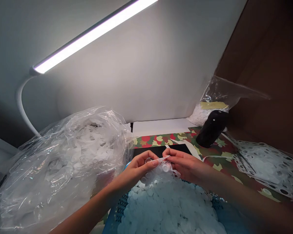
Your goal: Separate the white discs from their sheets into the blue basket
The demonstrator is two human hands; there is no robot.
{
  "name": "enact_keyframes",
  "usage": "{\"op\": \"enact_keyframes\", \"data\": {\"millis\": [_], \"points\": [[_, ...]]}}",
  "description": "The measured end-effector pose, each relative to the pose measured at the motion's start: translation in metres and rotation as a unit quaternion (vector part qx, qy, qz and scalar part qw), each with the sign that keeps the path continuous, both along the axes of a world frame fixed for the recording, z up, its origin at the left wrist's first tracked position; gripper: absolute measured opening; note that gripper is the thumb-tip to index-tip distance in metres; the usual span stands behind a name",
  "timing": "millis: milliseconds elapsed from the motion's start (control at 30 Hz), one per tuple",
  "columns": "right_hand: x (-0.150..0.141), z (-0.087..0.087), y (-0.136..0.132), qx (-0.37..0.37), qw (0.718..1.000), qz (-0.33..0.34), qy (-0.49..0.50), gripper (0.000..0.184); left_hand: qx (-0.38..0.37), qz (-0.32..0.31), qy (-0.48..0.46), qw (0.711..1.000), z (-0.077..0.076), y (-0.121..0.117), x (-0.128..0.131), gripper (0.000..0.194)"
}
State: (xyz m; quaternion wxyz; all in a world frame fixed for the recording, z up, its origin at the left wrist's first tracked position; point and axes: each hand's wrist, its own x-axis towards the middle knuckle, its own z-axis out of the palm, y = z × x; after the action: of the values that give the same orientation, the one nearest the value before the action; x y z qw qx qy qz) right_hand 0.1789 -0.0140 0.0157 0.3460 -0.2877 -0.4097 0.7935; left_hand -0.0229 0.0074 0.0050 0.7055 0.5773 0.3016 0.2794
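Over a heap of small white translucent discs, my left hand and my right hand are close together. Both hands pinch a thin white plastic piece with round rings, thumbs against fingers. Part of the piece hangs below the fingers, just above the heap. The discs fill a blue perforated basket directly under my hands. Some fingertips of my right hand are hidden behind the piece.
A large clear plastic bag of white pieces lies left. On the camouflage-patterned cover stand a black cylinder and a pile of white ring-holed scraps. A tied-looking clear bag sits behind. A lamp glows overhead.
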Motion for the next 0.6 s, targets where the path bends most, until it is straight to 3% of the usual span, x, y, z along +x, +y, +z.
{"op": "enact_keyframes", "data": {"millis": [333, 600], "points": [[0.001, -0.003, 0.002, 0.009, 1.0, 0.0, 0.002, 0.013, 0.006, -0.023, 0.015, 1.0, 0.012, -0.002, 0.0, 0.024], [0.001, -0.003, 0.002, 0.005, 1.0, 0.0, 0.001, 0.014, -0.001, -0.018, 0.012, 1.0, 0.007, 0.0, 0.0, 0.026]]}}
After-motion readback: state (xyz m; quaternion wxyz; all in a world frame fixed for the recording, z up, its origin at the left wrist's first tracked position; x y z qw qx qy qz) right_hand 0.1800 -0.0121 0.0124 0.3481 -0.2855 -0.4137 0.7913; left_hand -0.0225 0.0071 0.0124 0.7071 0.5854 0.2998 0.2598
